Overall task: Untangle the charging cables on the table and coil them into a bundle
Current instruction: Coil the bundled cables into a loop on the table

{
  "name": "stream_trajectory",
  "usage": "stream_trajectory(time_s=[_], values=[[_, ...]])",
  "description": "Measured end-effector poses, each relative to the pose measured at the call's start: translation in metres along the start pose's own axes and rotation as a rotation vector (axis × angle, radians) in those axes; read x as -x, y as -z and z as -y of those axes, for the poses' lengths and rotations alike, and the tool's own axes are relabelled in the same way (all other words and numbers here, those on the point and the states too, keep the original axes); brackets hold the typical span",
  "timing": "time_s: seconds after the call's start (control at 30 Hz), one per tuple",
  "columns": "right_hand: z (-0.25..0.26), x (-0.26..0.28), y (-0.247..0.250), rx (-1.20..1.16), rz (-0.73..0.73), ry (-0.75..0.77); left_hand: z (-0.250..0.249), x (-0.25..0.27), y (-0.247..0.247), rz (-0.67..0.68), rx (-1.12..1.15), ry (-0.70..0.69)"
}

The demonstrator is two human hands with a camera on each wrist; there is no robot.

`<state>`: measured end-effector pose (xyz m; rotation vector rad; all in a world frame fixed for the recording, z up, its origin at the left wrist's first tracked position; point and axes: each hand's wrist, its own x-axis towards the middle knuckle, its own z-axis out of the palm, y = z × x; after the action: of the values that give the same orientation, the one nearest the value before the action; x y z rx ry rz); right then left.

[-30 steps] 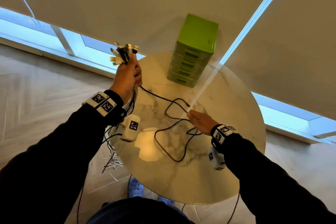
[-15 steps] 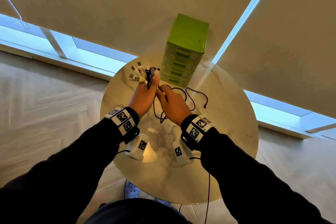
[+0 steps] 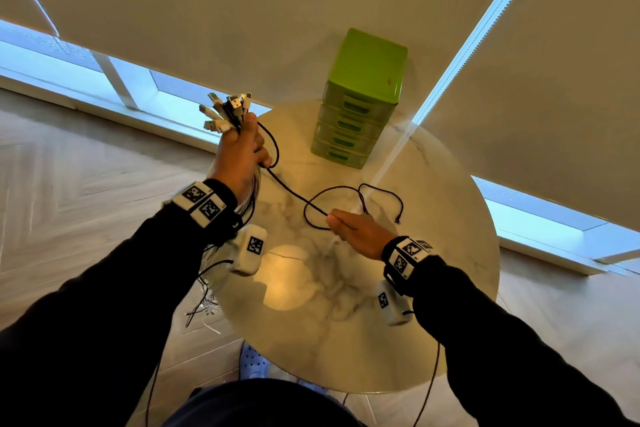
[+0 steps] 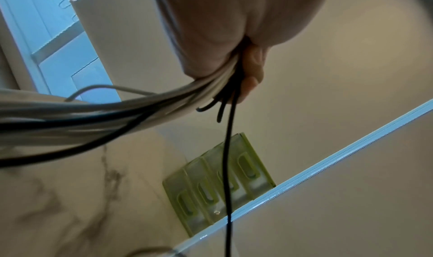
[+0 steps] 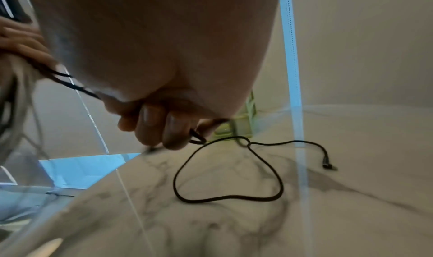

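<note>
Your left hand [image 3: 240, 152] is up over the far-left edge of the round marble worktop [image 3: 433, 288], fist curled tight round a bunch of charging cables [image 4: 145, 109]. Plug ends [image 3: 225, 111] fan out above the fist, white & dark, w/ USB-type tips. The rest of the bunch, grey-white strands plus a few black, hangs below the wrist & trails off the worktop edge toward the wood floor [image 3: 69, 184]; loose ends show down by the worktop's near-left side.

One black cable [image 3: 294, 192] leaves the fist, arcs round the knuckles, then runs diagonally down to your right hand [image 3: 360, 234]. The right hand sits low over the worktop centre, fingers [image 5: 161, 129] curled, pinching that black cable btwn thumb & fingertips. Past the pinch the cable lies on the marble in one open loop that crosses itself once; its free plug end [image 5: 329, 165] rests flat, apart from the hand, on the right.

A green mini drawer unit [image 3: 363, 97] stands upright at the worktop's far edge, drawer fronts facing you, clear of the cable loop. Behind it, beige roller blinds [image 3: 242, 10] w/ strips of lit window below. Both wrists carry marker-tagged bands & cameras. Blue footwear [image 3: 254, 360] shows under the near edge.
</note>
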<state>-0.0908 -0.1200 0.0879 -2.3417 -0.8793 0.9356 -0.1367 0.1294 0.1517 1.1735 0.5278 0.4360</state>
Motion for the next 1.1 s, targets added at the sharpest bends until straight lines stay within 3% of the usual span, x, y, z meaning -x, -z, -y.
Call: stream_trajectory(time_s=[0.13, 0.27, 0.4, 0.5, 0.67, 0.83, 0.97, 1.1], values=[[-0.016, 0.002, 0.015, 0.317, 0.072, -0.197, -0.013, -0.002, 0.006, 0.010, -0.017, -0.067], [-0.009, -0.011, 0.028, 0.292, -0.080, -0.281, -0.014, 0.005, 0.001, 0.104, -0.157, -0.086], [0.016, -0.022, 0.040, 0.109, -0.344, -0.162, 0.002, 0.016, -0.010, 0.172, -0.276, -0.065], [0.036, -0.026, 0.044, -0.036, -0.445, -0.098, 0.017, 0.020, -0.009, 0.209, -0.356, -0.035], [0.034, -0.026, 0.049, 0.104, -0.404, -0.092, 0.021, 0.028, -0.006, 0.221, -0.495, -0.004], [0.009, -0.021, 0.057, 0.383, -0.348, -0.280, 0.007, 0.025, 0.003, 0.174, -0.534, -0.085], [0.018, -0.020, 0.055, 0.271, -0.369, -0.165, 0.016, 0.020, 0.007, 0.225, -0.546, -0.102], [0.051, -0.031, 0.042, 0.144, -0.571, -0.058, 0.035, 0.025, -0.004, 0.305, -0.540, -0.074]])
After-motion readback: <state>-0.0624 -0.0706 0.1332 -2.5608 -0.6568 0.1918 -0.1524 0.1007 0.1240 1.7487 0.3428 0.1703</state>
